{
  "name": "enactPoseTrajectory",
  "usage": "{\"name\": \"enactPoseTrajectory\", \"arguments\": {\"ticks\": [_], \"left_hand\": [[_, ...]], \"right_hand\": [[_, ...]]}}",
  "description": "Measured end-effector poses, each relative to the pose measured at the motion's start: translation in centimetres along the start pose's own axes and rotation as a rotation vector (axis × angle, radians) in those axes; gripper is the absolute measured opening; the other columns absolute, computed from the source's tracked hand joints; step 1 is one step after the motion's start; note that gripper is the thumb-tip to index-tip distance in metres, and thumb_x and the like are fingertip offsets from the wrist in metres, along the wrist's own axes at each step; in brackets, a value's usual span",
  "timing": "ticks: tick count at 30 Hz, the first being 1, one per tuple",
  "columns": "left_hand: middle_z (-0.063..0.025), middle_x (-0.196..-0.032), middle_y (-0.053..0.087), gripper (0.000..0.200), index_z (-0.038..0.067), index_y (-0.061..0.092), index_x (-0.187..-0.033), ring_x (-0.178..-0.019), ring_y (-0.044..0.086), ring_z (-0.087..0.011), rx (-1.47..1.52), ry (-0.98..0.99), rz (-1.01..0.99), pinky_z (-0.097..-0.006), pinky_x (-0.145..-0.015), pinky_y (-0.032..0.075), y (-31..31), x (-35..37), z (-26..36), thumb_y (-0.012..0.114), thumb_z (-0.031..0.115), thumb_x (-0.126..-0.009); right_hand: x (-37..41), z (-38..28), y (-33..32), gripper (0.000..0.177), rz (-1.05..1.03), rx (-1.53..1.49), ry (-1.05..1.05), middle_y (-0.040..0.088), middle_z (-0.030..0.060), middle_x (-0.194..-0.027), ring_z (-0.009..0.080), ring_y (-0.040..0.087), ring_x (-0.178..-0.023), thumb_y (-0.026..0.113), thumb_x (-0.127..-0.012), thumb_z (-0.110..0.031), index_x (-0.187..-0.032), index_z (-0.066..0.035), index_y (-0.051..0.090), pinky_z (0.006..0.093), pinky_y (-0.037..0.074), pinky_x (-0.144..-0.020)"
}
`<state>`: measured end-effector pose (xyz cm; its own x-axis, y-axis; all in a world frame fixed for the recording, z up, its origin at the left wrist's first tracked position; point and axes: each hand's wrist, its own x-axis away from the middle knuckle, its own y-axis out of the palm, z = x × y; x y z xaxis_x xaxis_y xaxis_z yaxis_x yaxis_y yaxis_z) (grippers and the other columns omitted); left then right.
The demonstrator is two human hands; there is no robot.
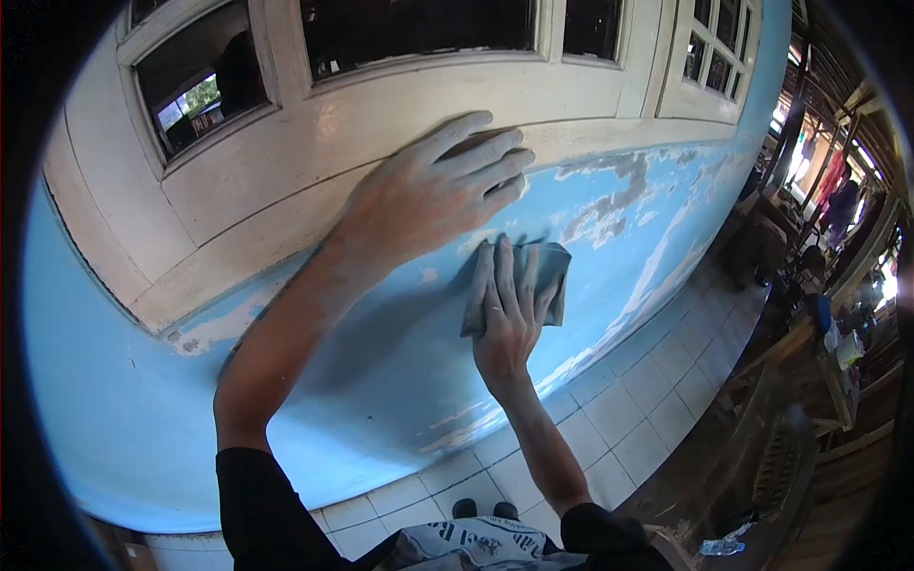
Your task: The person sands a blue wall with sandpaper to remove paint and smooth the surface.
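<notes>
A blue wall (409, 381) with flaking paint stands in front of me. My right hand (509, 309) presses a folded grey sheet of sandpaper (552, 276) flat against it, fingers stretched over the sheet. Higher up and to the left, my left hand (428, 190) rests with fingers apart on the lower edge of the cream window frame (333, 133), holding nothing. Pale dust coats the fingers of both hands. Right of the sandpaper, a bare grey and white patch (609, 205) shows where paint is gone.
Dark glass panes (419, 38) sit in the frame above. White floor tiles (614, 419) run along the wall's foot, where my feet (484, 509) stand. To the right are wooden framing (809, 381), hanging cloths and a plastic bottle (722, 547) on the ground.
</notes>
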<state>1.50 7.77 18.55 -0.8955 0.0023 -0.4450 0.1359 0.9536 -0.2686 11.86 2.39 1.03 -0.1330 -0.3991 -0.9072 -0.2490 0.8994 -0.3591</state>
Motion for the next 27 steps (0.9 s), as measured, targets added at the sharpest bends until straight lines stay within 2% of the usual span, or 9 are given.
{"name": "enactPoseTrajectory", "arguments": {"ticks": [1,2,9,11,15,19,23,25,27], "left_hand": [[0.0102,-0.137,0.05,0.037,0.028,0.059,-0.12,-0.131,0.041,-0.0095,0.015,-0.005,0.006,-0.0309,-0.116,0.027,0.1,0.0,0.0,0.063,0.028,-0.083],[0.0103,-0.136,0.051,0.036,0.028,0.06,-0.12,-0.131,0.041,-0.009,0.044,-0.008,0.032,-0.0309,-0.116,0.027,0.4,0.0,0.1,0.063,0.029,-0.084],[0.0107,-0.137,0.05,0.035,0.028,0.06,-0.12,-0.132,0.04,-0.0088,0.0,0.003,0.031,-0.0307,-0.116,0.027,0.4,0.3,0.1,0.06,0.032,-0.085],[0.0109,-0.137,0.05,0.036,0.028,0.059,-0.121,-0.132,0.039,-0.0085,0.013,0.005,0.003,-0.0311,-0.117,0.026,0.4,0.2,0.1,0.06,0.033,-0.085],[0.0107,-0.137,0.05,0.037,0.028,0.059,-0.122,-0.132,0.039,-0.0082,0.003,-0.001,0.019,-0.0314,-0.117,0.026,0.5,0.1,-0.2,0.06,0.032,-0.085],[0.0102,-0.137,0.05,0.037,0.028,0.059,-0.122,-0.132,0.039,-0.0082,0.029,0.002,-0.001,-0.0316,-0.117,0.025,0.1,0.2,0.0,0.06,0.03,-0.085],[0.0101,-0.136,0.051,0.037,0.028,0.059,-0.122,-0.132,0.039,-0.0081,0.021,-0.006,0.01,-0.0316,-0.118,0.024,0.1,0.1,0.0,0.06,0.031,-0.085],[0.0101,-0.137,0.051,0.036,0.028,0.059,-0.122,-0.132,0.039,-0.0081,0.038,-0.012,0.006,-0.0317,-0.117,0.024,0.3,0.2,0.1,0.06,0.03,-0.085],[0.0101,-0.137,0.05,0.036,0.028,0.059,-0.121,-0.132,0.04,-0.0081,0.061,-0.01,0.008,-0.0317,-0.117,0.025,0.3,0.2,0.2,0.06,0.03,-0.086]], "right_hand": [[-0.4,-0.1,-0.1,0.04,0.016,0.019,0.031,0.044,0.0132,-0.146,0.0425,0.031,-0.139,0.053,-0.09,-0.012,-0.129,-0.002,0.056,0.0643,0.017,-0.108],[-0.8,-0.2,-0.1,0.029,0.047,-0.054,0.018,0.041,0.0131,-0.148,0.0435,0.029,-0.139,0.051,-0.088,-0.008,-0.113,0.001,0.063,0.0685,0.016,-0.105],[-0.6,0.1,-0.3,0.033,0.021,0.005,0.022,0.038,0.0152,-0.15,0.0435,0.027,-0.14,0.053,-0.085,-0.008,-0.116,-0.001,0.063,0.0693,0.019,-0.104],[-2.4,-0.2,-1.4,0.038,-0.005,0.019,0.023,0.038,0.0175,-0.149,0.0427,0.027,-0.14,0.054,-0.089,-0.013,-0.126,-0.004,0.059,0.0638,0.016,-0.109],[-0.5,0.3,-0.6,0.038,-0.058,0.115,-0.003,0.034,0.0186,-0.15,0.0411,0.025,-0.141,0.054,-0.089,-0.013,-0.125,-0.007,0.061,0.0662,0.013,-0.109],[-2.4,0.1,-1.1,0.038,0.005,0.015,0.027,0.033,0.0191,-0.151,0.0405,0.025,-0.141,0.054,-0.088,-0.013,-0.125,-0.008,0.061,0.0681,0.012,-0.108],[-0.9,0.2,-0.4,0.044,0.009,0.037,0.013,0.038,0.0195,-0.148,0.0402,0.032,-0.139,0.052,-0.085,-0.008,-0.129,-0.007,0.058,0.0677,0.018,-0.106],[-1.4,0.4,0.2,0.042,0.069,0.003,0.003,0.039,0.0191,-0.148,0.0391,0.033,-0.138,0.054,-0.085,-0.008,-0.126,-0.007,0.059,0.0686,0.016,-0.106],[-2.5,0.3,-0.5,0.039,0.079,-0.03,0.001,0.041,0.0192,-0.146,0.0396,0.035,-0.137,0.054,-0.089,-0.012,-0.127,-0.004,0.059,0.0639,0.015,-0.108]]}}
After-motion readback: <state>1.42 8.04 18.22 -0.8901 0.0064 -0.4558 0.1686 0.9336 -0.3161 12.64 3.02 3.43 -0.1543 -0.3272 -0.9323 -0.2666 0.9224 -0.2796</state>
